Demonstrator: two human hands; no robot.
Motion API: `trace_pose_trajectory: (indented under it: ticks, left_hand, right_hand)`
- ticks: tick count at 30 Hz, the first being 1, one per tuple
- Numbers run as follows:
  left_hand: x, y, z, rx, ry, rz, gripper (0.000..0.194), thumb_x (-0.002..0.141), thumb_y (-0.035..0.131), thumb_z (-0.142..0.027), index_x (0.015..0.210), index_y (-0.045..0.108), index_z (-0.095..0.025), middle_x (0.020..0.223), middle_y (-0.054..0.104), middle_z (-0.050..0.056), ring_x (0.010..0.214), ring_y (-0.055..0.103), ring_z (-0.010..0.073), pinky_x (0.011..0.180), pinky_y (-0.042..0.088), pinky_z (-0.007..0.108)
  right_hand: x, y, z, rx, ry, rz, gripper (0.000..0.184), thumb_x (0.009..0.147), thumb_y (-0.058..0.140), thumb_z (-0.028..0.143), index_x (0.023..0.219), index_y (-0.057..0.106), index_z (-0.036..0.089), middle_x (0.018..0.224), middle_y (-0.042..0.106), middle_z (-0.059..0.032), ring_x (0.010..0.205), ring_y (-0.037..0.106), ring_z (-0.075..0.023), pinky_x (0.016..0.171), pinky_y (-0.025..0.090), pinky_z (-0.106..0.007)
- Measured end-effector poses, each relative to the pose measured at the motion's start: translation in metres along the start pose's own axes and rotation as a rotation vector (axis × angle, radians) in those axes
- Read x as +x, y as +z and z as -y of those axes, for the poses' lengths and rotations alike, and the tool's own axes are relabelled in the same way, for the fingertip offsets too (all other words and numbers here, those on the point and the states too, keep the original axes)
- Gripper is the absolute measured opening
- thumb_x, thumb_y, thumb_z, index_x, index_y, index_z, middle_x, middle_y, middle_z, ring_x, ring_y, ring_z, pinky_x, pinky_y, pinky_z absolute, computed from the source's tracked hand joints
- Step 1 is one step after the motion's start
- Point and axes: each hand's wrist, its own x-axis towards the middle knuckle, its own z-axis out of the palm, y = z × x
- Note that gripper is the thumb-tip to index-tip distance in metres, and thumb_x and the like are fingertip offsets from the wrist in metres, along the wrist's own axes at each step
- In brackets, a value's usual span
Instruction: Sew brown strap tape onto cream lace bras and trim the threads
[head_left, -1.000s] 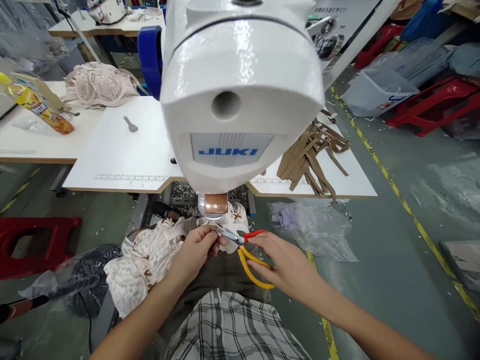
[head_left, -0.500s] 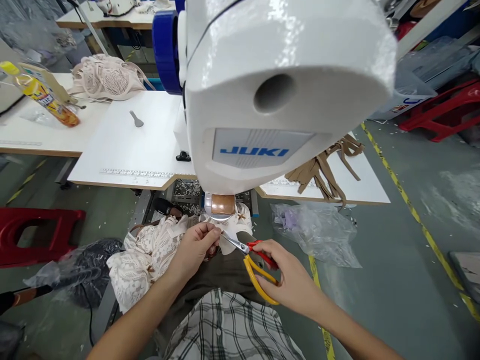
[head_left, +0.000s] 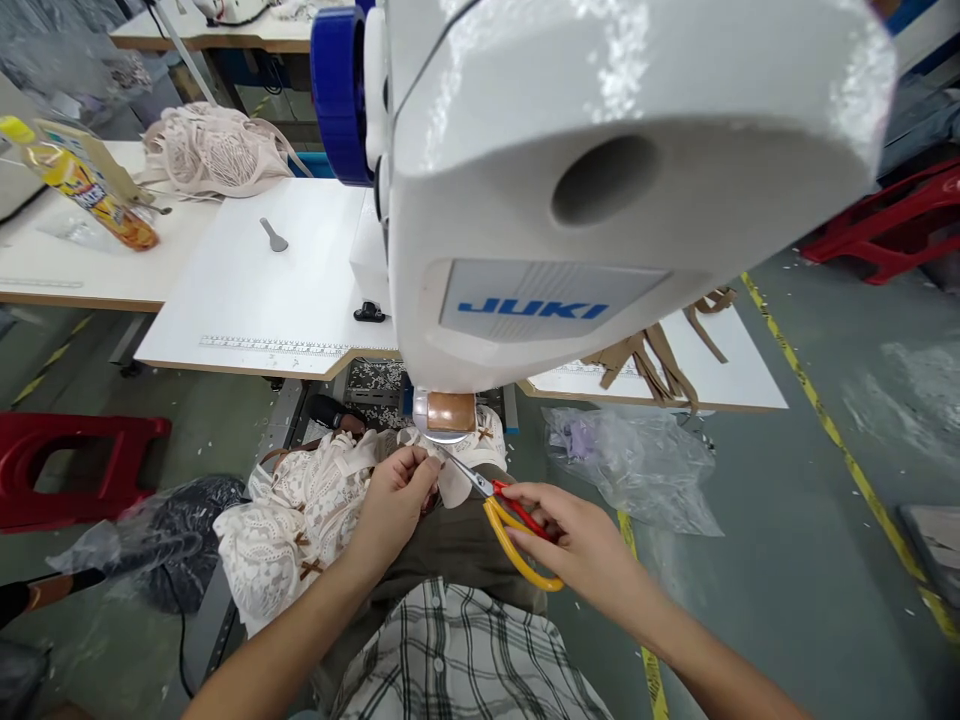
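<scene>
Head view: your left hand [head_left: 394,500] pinched the lace garment [head_left: 300,520] under the JUKI sewing machine [head_left: 570,200]; your right hand [head_left: 577,540] gripped scissors [head_left: 510,520], blades at the fabric; a plastic bag [head_left: 637,465] lay nearby.

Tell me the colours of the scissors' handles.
The scissors in the right hand have one red and one yellow handle, seen in the head view.
</scene>
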Motion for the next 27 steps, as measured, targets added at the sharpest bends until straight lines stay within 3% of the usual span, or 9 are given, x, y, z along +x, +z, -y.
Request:
trace_pose_trajectory:
  ticks: [3, 6, 11, 14, 17, 19, 21, 25, 27]
  left_hand:
    - [0.001, 0.002, 0.003, -0.168, 0.025, -0.002, 0.031, 0.084, 0.064, -0.041, 0.070, 0.047, -0.019, 0.056, 0.042, -0.007, 0.048, 0.032, 0.0060, 0.048, 0.026, 0.020]
    - [0.001, 0.005, 0.000, -0.302, 0.003, 0.030, 0.032, 0.081, 0.067, -0.038, 0.069, 0.045, -0.019, 0.056, 0.041, -0.007, 0.046, 0.031, 0.0048, 0.046, 0.023, 0.020]
    - [0.001, 0.007, -0.013, -0.325, -0.065, 0.049, 0.032, 0.080, 0.071, -0.039, 0.071, 0.049, -0.018, 0.059, 0.045, -0.007, 0.046, 0.033, 0.0038, 0.046, 0.024, 0.019]
    - [-0.001, 0.006, -0.022, -0.217, -0.143, 0.097, 0.033, 0.080, 0.068, -0.044, 0.070, 0.052, -0.017, 0.063, 0.053, -0.003, 0.047, 0.039, 0.0049, 0.045, 0.025, 0.019]
    - [-0.003, 0.007, -0.032, 0.017, -0.226, 0.303, 0.031, 0.083, 0.060, -0.044, 0.069, 0.057, -0.017, 0.062, 0.057, 0.000, 0.045, 0.042, 0.0072, 0.043, 0.025, 0.022]
    - [-0.004, 0.005, -0.036, 0.235, -0.232, 0.433, 0.034, 0.088, 0.051, -0.044, 0.067, 0.057, -0.017, 0.061, 0.059, 0.001, 0.044, 0.043, 0.0089, 0.044, 0.029, 0.023]
    - [-0.006, 0.001, -0.034, 0.490, -0.079, 0.370, 0.036, 0.092, 0.046, -0.044, 0.070, 0.058, -0.018, 0.065, 0.061, 0.002, 0.049, 0.049, 0.0118, 0.051, 0.036, 0.025]
    - [-0.012, -0.006, -0.003, 0.706, 0.415, -0.094, 0.031, 0.091, 0.052, -0.045, 0.095, 0.065, -0.018, 0.087, 0.065, 0.008, 0.081, 0.059, 0.0211, 0.080, 0.046, 0.036]
    - [-0.015, 0.001, 0.021, 0.472, 0.356, 0.053, 0.043, 0.089, 0.057, -0.052, 0.117, 0.061, -0.020, 0.096, 0.066, 0.009, 0.089, 0.061, 0.0230, 0.086, 0.046, 0.039]
  right_hand:
    - [-0.001, -0.017, -0.014, -0.069, 0.048, -0.049, 0.026, 0.086, 0.060, 0.036, 0.111, 0.064, 0.030, 0.082, 0.069, -0.0026, 0.060, 0.063, -0.0188, 0.049, 0.053, -0.031]
    - [0.024, -0.057, -0.031, -0.282, 0.083, -0.168, 0.031, 0.088, 0.058, 0.046, 0.113, 0.065, 0.029, 0.085, 0.070, -0.0047, 0.059, 0.063, -0.0217, 0.048, 0.051, -0.034]
    - [0.078, -0.118, -0.032, -0.652, -0.082, -0.442, 0.036, 0.094, 0.049, 0.041, 0.120, 0.064, 0.021, 0.113, 0.067, -0.0141, 0.101, 0.063, -0.0345, 0.080, 0.052, -0.049]
    - [0.077, -0.096, -0.010, -0.608, -0.280, -0.508, 0.035, 0.093, 0.055, 0.039, 0.119, 0.062, 0.018, 0.114, 0.065, -0.0160, 0.108, 0.060, -0.0329, 0.089, 0.050, -0.048]
    - [0.062, -0.042, 0.008, -0.460, -0.598, -0.187, 0.023, 0.092, 0.057, 0.029, 0.113, 0.064, 0.025, 0.105, 0.069, -0.0088, 0.098, 0.064, -0.0242, 0.081, 0.052, -0.035]
    - [0.057, -0.014, 0.010, -0.429, -0.684, 0.003, 0.022, 0.093, 0.049, 0.018, 0.107, 0.065, 0.026, 0.094, 0.070, -0.0046, 0.084, 0.065, -0.0192, 0.067, 0.049, -0.028]
    - [0.058, -0.006, 0.006, -0.396, -0.611, 0.041, 0.024, 0.094, 0.044, 0.014, 0.101, 0.065, 0.022, 0.084, 0.068, -0.0041, 0.071, 0.061, -0.0167, 0.057, 0.043, -0.026]
    - [0.063, -0.021, -0.006, 0.023, -0.127, -0.178, 0.018, 0.095, 0.050, 0.030, 0.086, 0.060, 0.019, 0.069, 0.059, -0.0022, 0.060, 0.053, -0.0142, 0.051, 0.036, -0.024]
    - [0.061, -0.022, -0.004, 0.492, 0.116, -0.230, 0.024, 0.090, 0.058, 0.042, 0.080, 0.055, 0.020, 0.063, 0.052, 0.0018, 0.053, 0.047, -0.0114, 0.048, 0.035, -0.022]
